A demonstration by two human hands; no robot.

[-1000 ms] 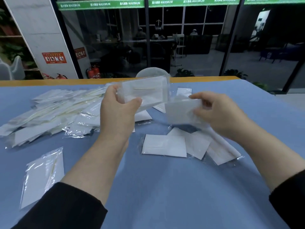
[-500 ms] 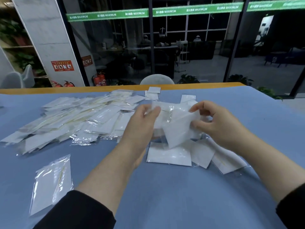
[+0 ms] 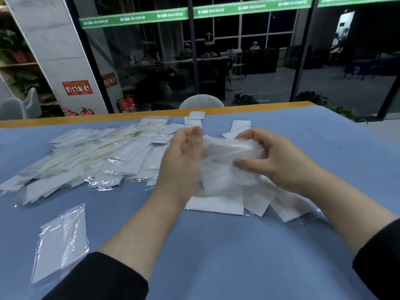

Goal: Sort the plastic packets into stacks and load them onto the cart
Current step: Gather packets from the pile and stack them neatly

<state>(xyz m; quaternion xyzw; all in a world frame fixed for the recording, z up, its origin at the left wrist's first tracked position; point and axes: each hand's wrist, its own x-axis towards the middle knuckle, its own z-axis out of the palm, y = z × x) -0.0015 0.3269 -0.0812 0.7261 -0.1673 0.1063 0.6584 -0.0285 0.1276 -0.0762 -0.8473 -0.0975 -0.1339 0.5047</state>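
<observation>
Held packets (image 3: 227,156): clear plastic sleeves with white inserts, blurred, raised just above the blue table (image 3: 216,256) at centre. Right hand (image 3: 279,161) grips their right side, thumb and fingers curled round the plastic. Left hand (image 3: 184,161) at their left edge, fingers loosely bent; whether it pinches them cannot be told through the blur. Loose packets (image 3: 216,204) lie flat directly below the hands, overlapping. Large pile (image 3: 91,156) spreads across the left half, reaching toward the wooden far edge (image 3: 151,114). Single packet (image 3: 60,241) lies apart at near left. Bare blue surface in the near centre and on the right side.
</observation>
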